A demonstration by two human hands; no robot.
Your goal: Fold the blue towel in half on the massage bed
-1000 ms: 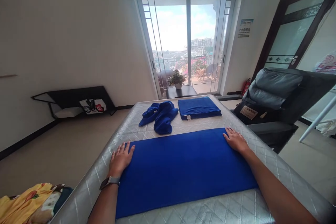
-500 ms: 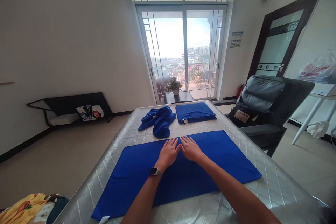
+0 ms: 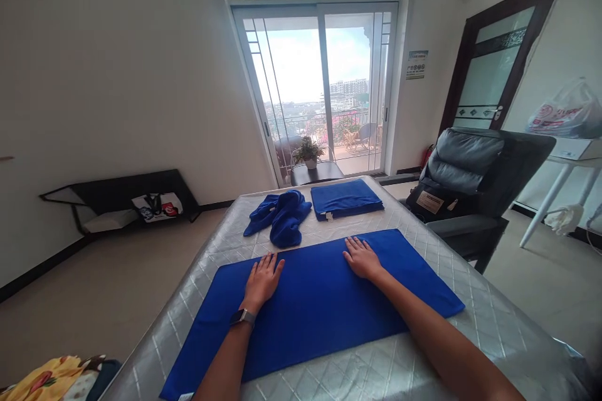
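A blue towel (image 3: 310, 301) lies spread flat across the silver quilted mattress (image 3: 357, 369). On its left part, near the far edge, my left hand (image 3: 261, 281) rests palm down with the fingers out; a watch is on that wrist. My right hand (image 3: 363, 257) presses flat on the towel's right part, also near the far edge, fingers extended. Neither hand grips anything. Beyond the far edge sits a crumpled blue towel (image 3: 286, 216), and to its right a neatly folded blue stack of cloth (image 3: 347, 198) with a white tag.
A dark leather armchair (image 3: 470, 163) holding a black bag stands right of the mattress. Past the far end is a potted plant (image 3: 309, 151) on a small table before glass sliding doors. Patterned yellow cloth (image 3: 51, 379) lies at lower left. A black bench (image 3: 117, 191) stands by the left wall.
My hands, side by side at the middle of the towel before, have slid apart along its far edge, left hand leftward and right hand rightward. The view has shifted slightly.
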